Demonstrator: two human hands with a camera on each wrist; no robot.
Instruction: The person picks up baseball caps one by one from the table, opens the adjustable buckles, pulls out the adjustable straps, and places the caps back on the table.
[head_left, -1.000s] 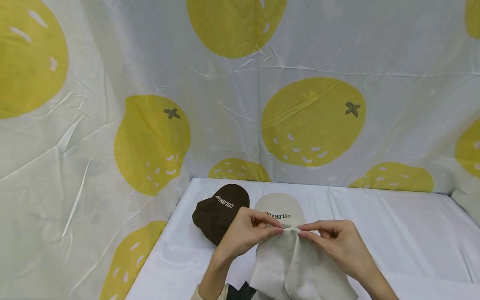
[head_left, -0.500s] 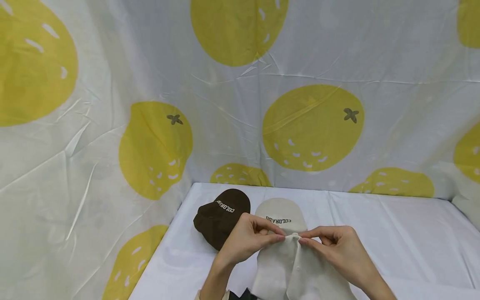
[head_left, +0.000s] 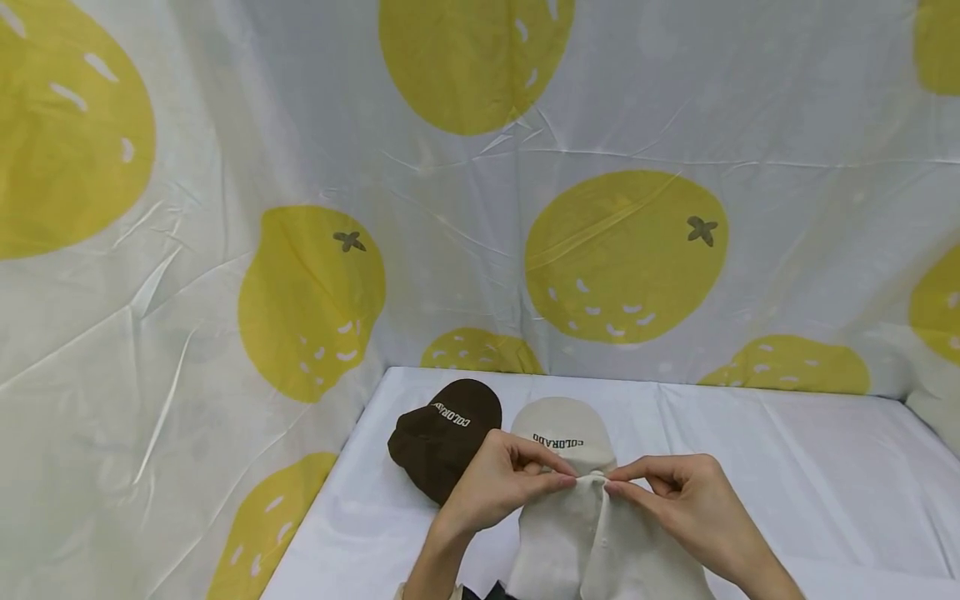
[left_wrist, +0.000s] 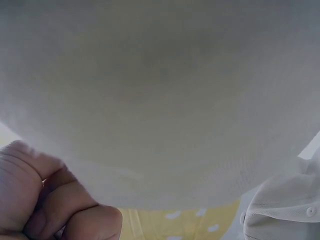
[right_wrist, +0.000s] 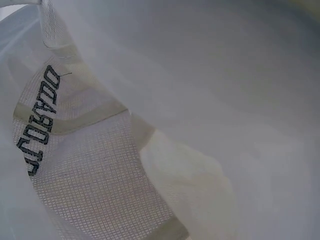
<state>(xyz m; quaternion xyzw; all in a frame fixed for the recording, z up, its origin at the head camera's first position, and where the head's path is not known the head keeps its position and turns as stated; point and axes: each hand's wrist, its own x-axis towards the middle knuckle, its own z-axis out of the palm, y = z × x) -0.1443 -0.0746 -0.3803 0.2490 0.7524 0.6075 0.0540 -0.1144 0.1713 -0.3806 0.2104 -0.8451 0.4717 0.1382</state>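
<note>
My left hand (head_left: 491,483) and right hand (head_left: 682,500) pinch the top of a pale cream cap (head_left: 558,542) between thumbs and fingertips, close together. Its cloth hangs in a fold below them, with a small round eyelet or button. Just beyond shows a cream part with upside-down COLORADO lettering (head_left: 558,442); I cannot tell whether it belongs to the same cap. In the right wrist view, mesh lining (right_wrist: 105,170) crossed by tan tape appears beside the dark lettering. Blurred pale cloth (left_wrist: 160,115) fills most of the left wrist view, past curled fingers (left_wrist: 75,210).
A dark brown cap (head_left: 435,450), also lettered COLORADO, lies on the white-covered table (head_left: 787,475) to the left, partly behind my left hand. A curtain (head_left: 465,225) printed with yellow lemons hangs behind the table and along its left side.
The head view has tilted up a little, so the scene sits lower in it. Both hands keep their pinch on the cream cap and have shifted slightly right.
</note>
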